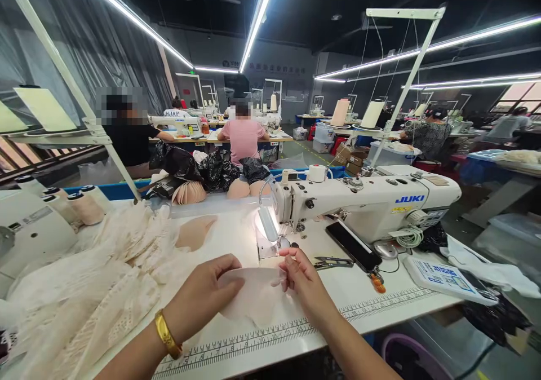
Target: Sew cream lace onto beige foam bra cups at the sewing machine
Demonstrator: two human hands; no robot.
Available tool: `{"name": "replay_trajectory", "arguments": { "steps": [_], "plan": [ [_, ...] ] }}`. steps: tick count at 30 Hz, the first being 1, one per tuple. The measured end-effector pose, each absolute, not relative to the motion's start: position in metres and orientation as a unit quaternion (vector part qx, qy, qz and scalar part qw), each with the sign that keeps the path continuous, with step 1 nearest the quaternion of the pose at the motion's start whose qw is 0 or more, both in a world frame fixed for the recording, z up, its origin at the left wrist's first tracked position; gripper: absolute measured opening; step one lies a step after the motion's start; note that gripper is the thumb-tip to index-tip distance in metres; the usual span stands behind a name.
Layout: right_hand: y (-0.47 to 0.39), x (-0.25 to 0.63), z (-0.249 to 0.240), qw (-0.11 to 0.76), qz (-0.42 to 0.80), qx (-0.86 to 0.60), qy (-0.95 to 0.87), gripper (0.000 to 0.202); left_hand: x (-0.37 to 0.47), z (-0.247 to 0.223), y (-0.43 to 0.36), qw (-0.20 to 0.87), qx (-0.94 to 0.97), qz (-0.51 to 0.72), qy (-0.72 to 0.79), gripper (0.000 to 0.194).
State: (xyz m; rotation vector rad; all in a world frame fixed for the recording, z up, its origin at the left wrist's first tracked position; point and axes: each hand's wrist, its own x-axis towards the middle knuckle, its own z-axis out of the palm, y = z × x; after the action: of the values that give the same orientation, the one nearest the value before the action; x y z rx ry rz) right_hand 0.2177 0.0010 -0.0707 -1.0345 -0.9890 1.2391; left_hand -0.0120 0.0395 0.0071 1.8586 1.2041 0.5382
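A thin, pale piece of fabric (249,295) is stretched between my two hands, low over the white table. My left hand (211,290) grips its left edge between thumb and fingers. The upper right corner is pinched in my right hand (298,273), just in front of the needle area of the white sewing machine (359,194). A small lamp (267,225) lights the needle plate (267,250) there. Beige moulded cup piece (195,232) lies on the table beyond my left hand. Thread snips (333,262) rest to the right of my right hand.
Cream lace fabric (127,261) is heaped at left, near several thread cones (87,205). A phone (353,246) and a white-and-blue box (450,278) lie at right. A printed ruler (253,339) runs along the front edge. Black plastic bags (198,166) sit behind; people work farther back.
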Motion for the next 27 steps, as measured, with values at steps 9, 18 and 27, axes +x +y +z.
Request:
{"name": "replay_trajectory", "arguments": {
  "steps": [9,18,27],
  "plan": [
    [-0.024,0.218,-0.063,0.492,0.360,-0.507,-0.610,0.046,0.012,0.002,0.048,0.227,0.857,0.153,0.436,0.016],
    [-0.042,0.224,-0.002,0.344,0.209,-0.351,-0.845,0.078,0.018,0.029,0.056,0.499,0.845,0.067,0.180,0.059],
    [-0.018,0.229,0.009,0.363,0.052,-0.396,-0.842,0.077,-0.002,0.015,0.062,0.286,0.879,0.203,0.322,0.011]
  ]
}}
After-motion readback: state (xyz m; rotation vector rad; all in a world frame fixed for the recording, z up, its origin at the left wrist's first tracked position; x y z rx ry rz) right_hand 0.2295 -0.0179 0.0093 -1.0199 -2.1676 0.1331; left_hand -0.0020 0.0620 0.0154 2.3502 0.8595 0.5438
